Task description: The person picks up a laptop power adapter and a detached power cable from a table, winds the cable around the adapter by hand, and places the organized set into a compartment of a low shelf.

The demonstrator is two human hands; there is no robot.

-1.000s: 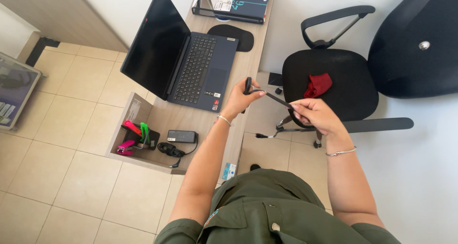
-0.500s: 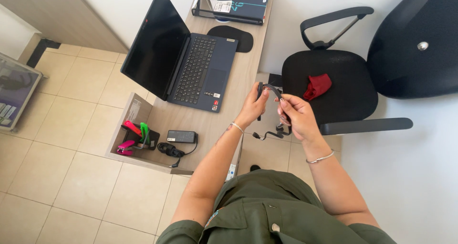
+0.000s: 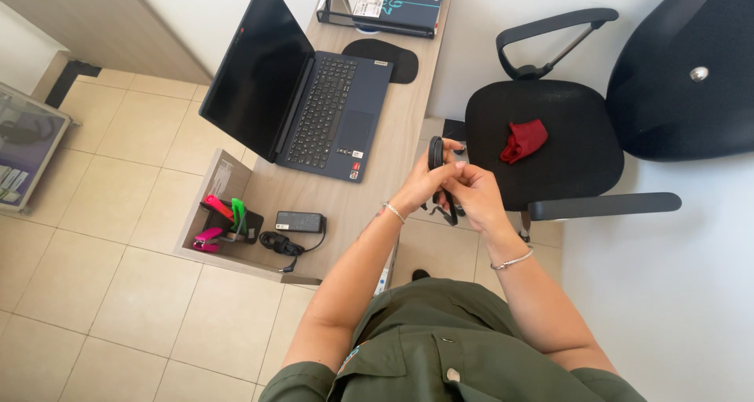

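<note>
head view: my left hand [image 3: 424, 183] and right hand [image 3: 471, 194] have drawn together since a second ago, fingers pinching the black cable [image 3: 436, 154], now gathered into a loop just off the tabletop [image 3: 393, 143] edge, so i judge the coiling nearly done. laptop [image 3: 314, 95] sits untouched.

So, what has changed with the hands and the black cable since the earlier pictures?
The right hand came in to the left hand; the black cable, first stretched between them, is now gathered into a loop both hold. The laptop, charger and red cloth stayed put.
</note>
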